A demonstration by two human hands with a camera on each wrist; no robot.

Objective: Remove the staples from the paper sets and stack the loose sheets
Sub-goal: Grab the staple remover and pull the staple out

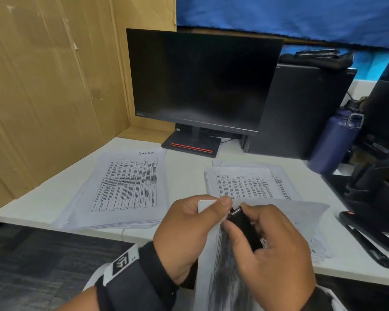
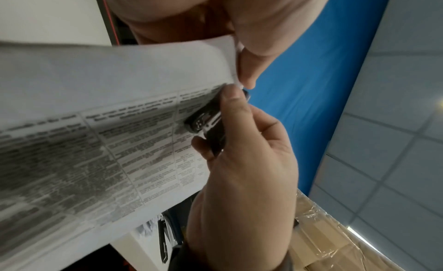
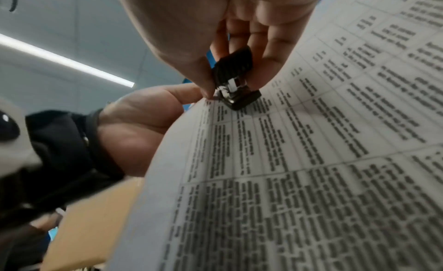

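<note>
Left hand (image 1: 184, 234) pinches the set's (image 1: 225, 277) corner, lower centre — right hand (image 1: 276, 248) grips the remover (image 1: 245, 227), its nose at that corner.

Dark monitor (image 1: 202, 79), blue bottle (image 1: 332, 142), black stapler (image 1: 366, 236) on desk (image 1: 43, 198)

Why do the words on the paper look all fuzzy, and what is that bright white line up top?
In the left wrist view the printed sheet sits very near the lens, so its text smears. In the right wrist view the text is sharper near the staple remover but blurs toward the bottom. The bright line there is a ceiling light strip. In the head view the monitor edges look bent.
</note>
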